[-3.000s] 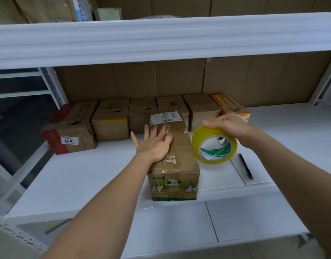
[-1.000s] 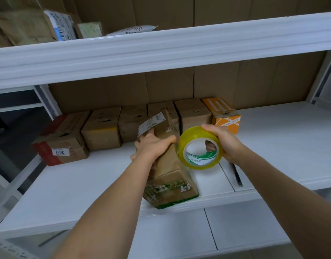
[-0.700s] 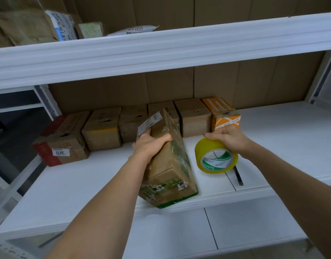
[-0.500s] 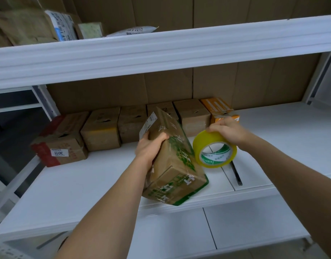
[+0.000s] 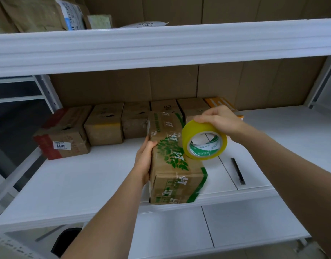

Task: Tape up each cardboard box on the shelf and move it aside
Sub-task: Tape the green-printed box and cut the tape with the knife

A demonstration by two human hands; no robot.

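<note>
A long brown cardboard box (image 5: 172, 161) with green leaf print lies on the white shelf (image 5: 82, 184), its near end at the front edge. My left hand (image 5: 143, 161) grips its left side. My right hand (image 5: 219, 119) holds a yellow roll of tape (image 5: 204, 141) from above, just over the box's right edge. A row of several brown boxes (image 5: 104, 126) stands along the back of the shelf, with an orange box (image 5: 220, 103) at its right end, partly hidden by my right hand.
A dark pen-like tool (image 5: 238, 171) lies on the shelf right of the box. A red-edged box (image 5: 61, 141) sits at the shelf's left end. An upper shelf (image 5: 161, 45) carries parcels overhead. A lower shelf (image 5: 235, 227) runs beneath. Cardboard lines the back wall.
My left hand has rolled the printed box over: the labelled face turned away and the green leaf face now points up. My right hand kept the tape roll beside the box.
</note>
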